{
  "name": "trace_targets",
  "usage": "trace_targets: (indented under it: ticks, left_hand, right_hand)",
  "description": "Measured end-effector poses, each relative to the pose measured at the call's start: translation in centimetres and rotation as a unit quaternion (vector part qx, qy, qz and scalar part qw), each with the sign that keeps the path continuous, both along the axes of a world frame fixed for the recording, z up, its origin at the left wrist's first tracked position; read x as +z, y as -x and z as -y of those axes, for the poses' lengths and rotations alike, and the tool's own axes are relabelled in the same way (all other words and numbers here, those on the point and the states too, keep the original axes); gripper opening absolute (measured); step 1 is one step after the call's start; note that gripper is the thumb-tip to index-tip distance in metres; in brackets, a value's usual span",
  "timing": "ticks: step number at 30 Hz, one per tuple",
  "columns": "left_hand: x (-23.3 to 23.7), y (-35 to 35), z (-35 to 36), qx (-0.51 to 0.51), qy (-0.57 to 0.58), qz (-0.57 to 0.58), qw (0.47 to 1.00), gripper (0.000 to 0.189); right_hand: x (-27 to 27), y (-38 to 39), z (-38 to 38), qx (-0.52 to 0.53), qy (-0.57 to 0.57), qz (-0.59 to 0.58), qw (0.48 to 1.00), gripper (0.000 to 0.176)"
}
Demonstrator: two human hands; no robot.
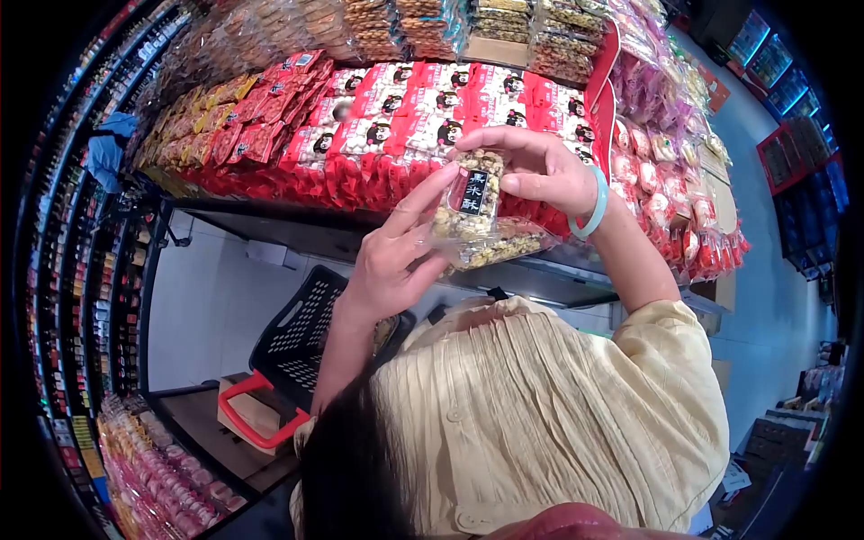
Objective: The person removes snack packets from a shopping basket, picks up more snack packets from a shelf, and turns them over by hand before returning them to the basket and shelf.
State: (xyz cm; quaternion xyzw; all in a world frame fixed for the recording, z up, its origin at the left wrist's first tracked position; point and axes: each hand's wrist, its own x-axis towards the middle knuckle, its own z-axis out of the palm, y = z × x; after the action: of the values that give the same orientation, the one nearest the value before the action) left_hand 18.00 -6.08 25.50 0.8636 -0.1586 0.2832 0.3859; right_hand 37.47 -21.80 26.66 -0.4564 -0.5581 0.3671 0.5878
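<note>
Both hands hold a clear packet of grain snack (467,202) with a dark label bearing white characters, upright over the shelf edge. My left hand (393,256) grips its left side, fingers along the wrapper. From the right, my right hand (540,171), with a pale green bangle (591,202) at the wrist, pinches the packet's upper part. A second clear packet of similar snack (508,245) lies crosswise below the first, next to my left hand's fingers. Behind the hands are rows of red and white bags (396,121).
A black basket (301,324) with a red handle (236,387) is at the lower left. Stacked clear snack packs (499,18) line the back. Pink and white packs (652,171) fill the right side. Tall shelves of goods (90,315) stand at the left.
</note>
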Motion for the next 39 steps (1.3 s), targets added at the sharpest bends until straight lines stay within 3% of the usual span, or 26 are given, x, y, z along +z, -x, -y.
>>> trace_targets:
  ticks: [2,8,11,14,16,21,24,27,39]
  left_hand:
    - [-0.2,-0.1,0.0,0.004,-0.012,0.003,1.000,0.037]
    - [-1.2,-0.1,0.3,0.028,-0.019,-0.007,0.999,0.039]
    - [-2.4,0.7,-0.1,0.045,0.014,-0.023,0.999,0.040]
    - [-2.6,1.5,-0.2,0.048,0.124,-0.088,0.987,0.044]
    - [-3.5,1.7,0.0,0.030,0.174,-0.098,0.979,0.045]
    - [-4.2,1.0,0.6,-0.093,0.356,-0.125,0.921,0.042]
    - [-3.7,-0.1,0.7,-0.121,0.388,-0.112,0.907,0.040]
    - [-3.6,-0.4,1.1,-0.109,0.446,-0.146,0.876,0.040]
    - [-2.3,-1.6,2.9,-0.136,0.448,-0.189,0.863,0.039]
  right_hand:
    - [-0.4,0.1,-0.4,-0.017,-0.014,-0.088,0.996,0.043]
    - [-0.6,-0.1,-1.7,-0.079,0.052,-0.171,0.981,0.035]
    - [-0.5,-1.3,-2.1,-0.132,0.048,-0.159,0.977,0.033]
    - [-0.2,-1.5,-2.4,-0.175,0.057,-0.184,0.965,0.033]
    - [0.1,-1.0,-2.8,-0.255,0.029,-0.192,0.947,0.033]
    - [-0.9,-1.3,-2.9,-0.249,0.022,-0.147,0.957,0.034]
    - [-0.2,-1.7,-2.1,-0.193,0.045,-0.152,0.968,0.035]
    - [0.5,-1.3,-2.0,-0.210,0.010,-0.137,0.968,0.034]
    - [-0.2,-1.9,-2.4,-0.160,-0.020,-0.079,0.984,0.047]
